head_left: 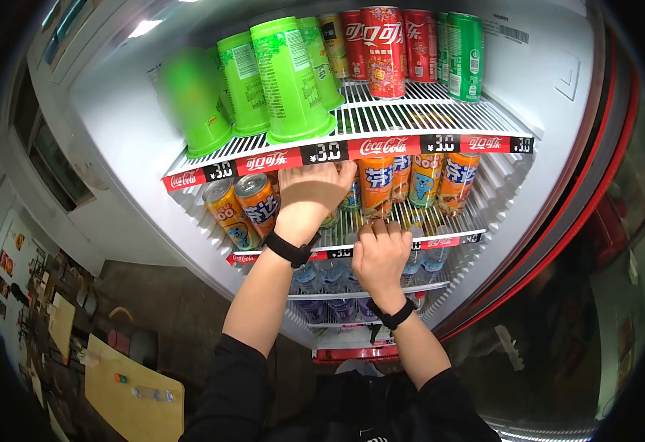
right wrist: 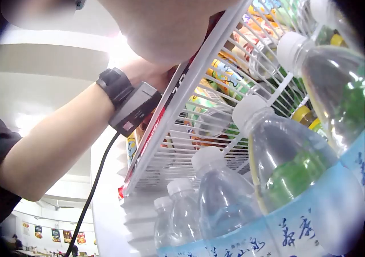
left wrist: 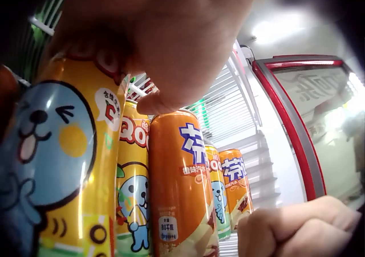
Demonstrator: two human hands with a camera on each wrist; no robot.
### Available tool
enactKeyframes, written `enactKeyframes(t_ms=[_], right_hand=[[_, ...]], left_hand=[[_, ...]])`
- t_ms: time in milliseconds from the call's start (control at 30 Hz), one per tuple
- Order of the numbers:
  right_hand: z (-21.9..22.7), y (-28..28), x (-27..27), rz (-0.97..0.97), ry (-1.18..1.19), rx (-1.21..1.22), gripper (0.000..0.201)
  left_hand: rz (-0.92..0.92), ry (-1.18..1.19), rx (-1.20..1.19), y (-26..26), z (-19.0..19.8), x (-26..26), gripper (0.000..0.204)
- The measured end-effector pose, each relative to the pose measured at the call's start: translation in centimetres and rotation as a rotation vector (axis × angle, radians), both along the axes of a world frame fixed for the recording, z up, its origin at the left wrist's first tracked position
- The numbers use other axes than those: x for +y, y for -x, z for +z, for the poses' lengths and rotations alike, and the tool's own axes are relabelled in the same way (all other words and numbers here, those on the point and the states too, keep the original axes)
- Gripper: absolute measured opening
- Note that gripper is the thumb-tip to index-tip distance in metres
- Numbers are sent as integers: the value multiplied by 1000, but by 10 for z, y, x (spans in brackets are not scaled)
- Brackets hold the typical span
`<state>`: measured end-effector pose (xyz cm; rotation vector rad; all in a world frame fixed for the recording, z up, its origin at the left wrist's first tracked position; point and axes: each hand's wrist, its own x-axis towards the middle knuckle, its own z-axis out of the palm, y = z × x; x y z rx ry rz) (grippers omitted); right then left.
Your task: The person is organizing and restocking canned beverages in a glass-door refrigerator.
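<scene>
My left hand reaches in under the top shelf, over the cans on the second shelf. In the left wrist view its fingers grip the top of a yellow Qoo can with a blue cartoon face; the can's top is hidden by the hand. An orange Fanta can stands right beside it, under the thumb side. My right hand has its fingers curled over the front edge of the second shelf, close to the left hand. Fanta and Qoo cans stand behind both hands.
Green tapered tubs and red Coca-Cola cans stand on the top shelf. Water bottles fill the shelf below the right hand. The fridge door stands open at the right. A wooden table is at lower left.
</scene>
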<state>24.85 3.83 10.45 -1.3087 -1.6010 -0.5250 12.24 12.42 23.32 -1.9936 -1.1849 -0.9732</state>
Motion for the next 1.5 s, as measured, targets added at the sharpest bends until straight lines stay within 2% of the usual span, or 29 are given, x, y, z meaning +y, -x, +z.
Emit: enactKeyframes(t_ms=[33, 133, 333, 433, 533, 567, 667, 800, 900, 1200, 1300, 1500], right_hand=[[0, 0, 0, -4, -4, -8, 21], [-1, 0, 1, -16, -30, -14, 21], [1, 1, 1, -10, -28, -10, 20], [1, 0, 1, -16, -21, -13, 19], [1, 0, 0, -18, -10, -20, 19], [1, 0, 0, -17, -9, -22, 19], [1, 0, 0, -16, -21, -23, 18], [1, 1, 1, -19, -40, -15, 16], [3, 0, -1, -20, -29, -23, 16], [0, 0, 0, -20, -34, -21, 17], [1, 1, 0, -28, -41, -30, 18], [2, 1, -2, -31, -17, -30, 18]], left_hand=[[40, 52, 54, 1, 3, -7, 44], [41, 4, -10, 5, -5, 1, 44], [1, -163, 56, 16, -10, 4, 38], [133, 249, 101, 15, -6, -6, 40], [170, 225, 134, 16, -11, -9, 40], [142, 104, 137, 19, -15, -9, 35], [124, 212, 146, 22, -5, -17, 32], [94, 125, 167, 27, -3, -22, 30], [105, 214, 171, 26, 3, -28, 30], [124, 238, 195, 29, 11, -38, 33], [111, 169, 186, 29, 10, -39, 34], [200, 43, 187, 28, 3, -36, 31]])
